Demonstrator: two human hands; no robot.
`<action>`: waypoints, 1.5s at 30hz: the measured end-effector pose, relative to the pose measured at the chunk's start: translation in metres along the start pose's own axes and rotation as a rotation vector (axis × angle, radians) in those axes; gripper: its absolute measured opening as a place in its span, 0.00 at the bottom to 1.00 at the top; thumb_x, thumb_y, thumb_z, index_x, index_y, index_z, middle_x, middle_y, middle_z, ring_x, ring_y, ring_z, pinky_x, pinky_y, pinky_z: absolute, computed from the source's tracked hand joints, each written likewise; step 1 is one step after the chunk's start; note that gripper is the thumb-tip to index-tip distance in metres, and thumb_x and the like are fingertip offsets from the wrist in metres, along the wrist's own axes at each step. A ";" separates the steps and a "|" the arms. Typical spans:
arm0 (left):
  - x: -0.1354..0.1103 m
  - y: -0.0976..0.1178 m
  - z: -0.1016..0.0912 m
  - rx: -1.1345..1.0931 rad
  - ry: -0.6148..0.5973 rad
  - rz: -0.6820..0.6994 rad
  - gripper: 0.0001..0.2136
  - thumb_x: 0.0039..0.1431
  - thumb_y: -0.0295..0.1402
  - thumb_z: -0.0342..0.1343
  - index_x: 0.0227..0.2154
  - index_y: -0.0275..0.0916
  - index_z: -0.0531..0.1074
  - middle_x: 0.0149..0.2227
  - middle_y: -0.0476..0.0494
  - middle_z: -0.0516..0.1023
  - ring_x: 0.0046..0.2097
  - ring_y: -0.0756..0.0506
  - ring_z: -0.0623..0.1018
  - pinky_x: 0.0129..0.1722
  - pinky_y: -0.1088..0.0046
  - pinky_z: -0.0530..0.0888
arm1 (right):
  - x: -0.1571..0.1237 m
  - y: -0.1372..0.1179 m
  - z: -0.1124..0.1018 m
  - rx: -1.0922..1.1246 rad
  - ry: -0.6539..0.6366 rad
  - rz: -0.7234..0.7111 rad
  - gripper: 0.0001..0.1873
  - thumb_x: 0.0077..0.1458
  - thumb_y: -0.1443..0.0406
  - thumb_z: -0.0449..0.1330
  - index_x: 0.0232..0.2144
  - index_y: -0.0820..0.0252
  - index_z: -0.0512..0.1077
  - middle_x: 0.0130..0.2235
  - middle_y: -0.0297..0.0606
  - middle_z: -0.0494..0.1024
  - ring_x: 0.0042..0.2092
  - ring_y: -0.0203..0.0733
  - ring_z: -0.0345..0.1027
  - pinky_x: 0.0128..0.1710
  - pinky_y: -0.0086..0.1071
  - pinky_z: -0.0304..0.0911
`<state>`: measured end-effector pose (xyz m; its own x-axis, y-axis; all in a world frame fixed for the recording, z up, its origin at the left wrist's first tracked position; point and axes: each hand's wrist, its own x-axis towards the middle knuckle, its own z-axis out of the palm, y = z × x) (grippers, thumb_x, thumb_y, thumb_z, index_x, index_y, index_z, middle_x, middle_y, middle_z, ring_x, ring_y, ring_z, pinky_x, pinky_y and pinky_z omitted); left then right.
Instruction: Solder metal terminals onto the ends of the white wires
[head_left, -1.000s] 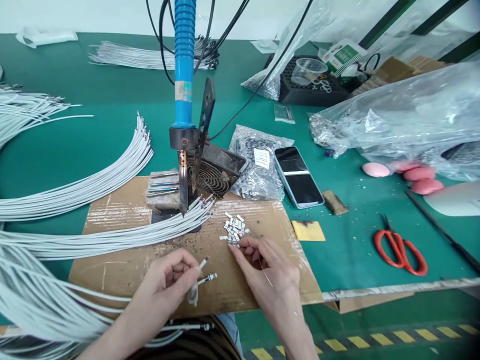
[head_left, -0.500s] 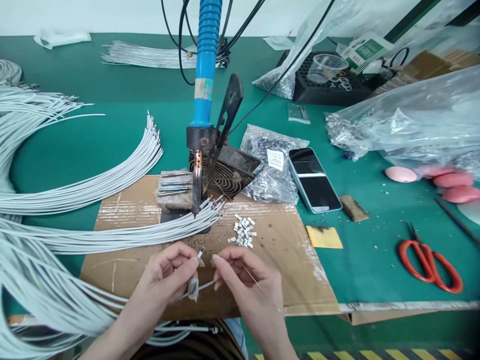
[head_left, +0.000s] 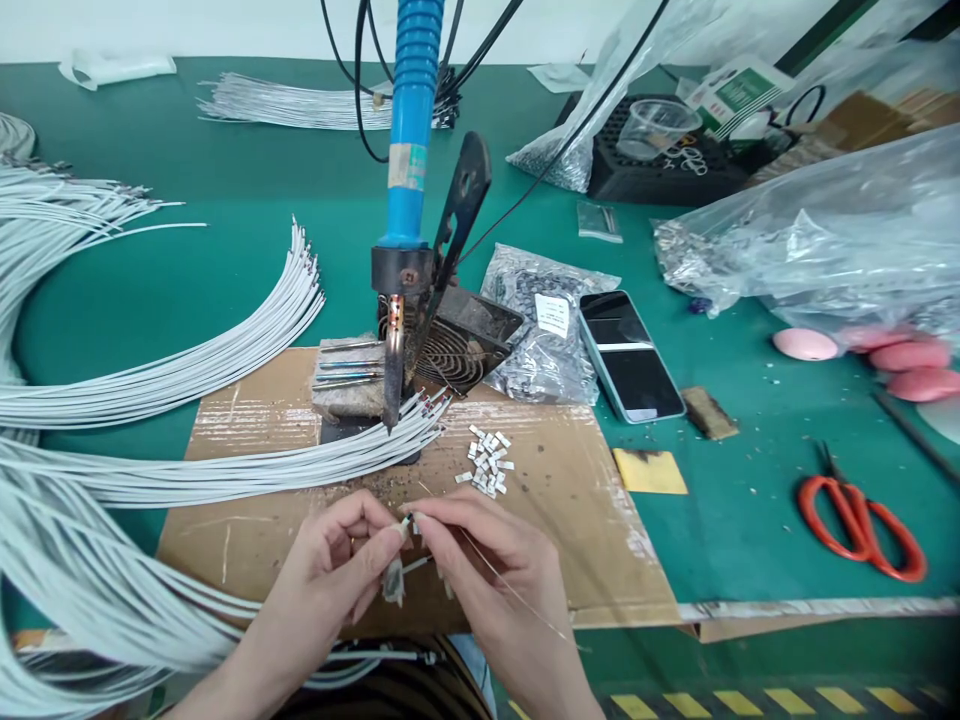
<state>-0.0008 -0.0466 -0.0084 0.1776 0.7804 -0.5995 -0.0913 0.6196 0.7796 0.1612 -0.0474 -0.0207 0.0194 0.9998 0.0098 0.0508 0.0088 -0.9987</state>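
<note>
My left hand (head_left: 349, 550) pinches a white cable (head_left: 405, 524) close to its dark-tipped end, over the cardboard. A translucent, crumpled wrap (head_left: 393, 582) hangs below its fingers. My right hand (head_left: 491, 565) meets that cable end, thumb and forefinger pinched together at the tip. What small piece they grip there is mostly hidden. A thin wire (head_left: 517, 592), like solder, runs across the right hand. Ahead of both hands a soldering iron (head_left: 393, 370) with a blue handle points down in its stand. Small white-and-metal connector pieces (head_left: 489, 460) lie scattered beyond the right hand.
Bundles of white cables (head_left: 225, 475) sweep in from the left over the cardboard sheet (head_left: 600, 560). Right of it are a phone (head_left: 631, 355), a yellow sponge (head_left: 649, 472) and red-handled scissors (head_left: 862, 525). A bag of parts (head_left: 541, 330) lies behind. Plastic bags (head_left: 825, 230) fill the back right.
My right hand has moved left and slightly up, so its fingertips now meet the cable end in my left hand. A gap stood between them before. The view has shifted slightly.
</note>
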 end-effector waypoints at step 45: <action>-0.013 0.002 -0.007 -0.063 -0.021 -0.045 0.23 0.55 0.53 0.70 0.27 0.38 0.70 0.19 0.58 0.66 0.17 0.59 0.53 0.17 0.81 0.49 | -0.002 0.008 -0.024 0.074 -0.142 0.112 0.08 0.62 0.64 0.69 0.42 0.49 0.88 0.26 0.33 0.77 0.21 0.30 0.62 0.17 0.24 0.56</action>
<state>-0.0105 -0.0554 -0.0003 0.2031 0.7501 -0.6294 -0.1439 0.6587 0.7385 0.1855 -0.0496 -0.0278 -0.1209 0.9872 -0.1038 -0.0171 -0.1066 -0.9942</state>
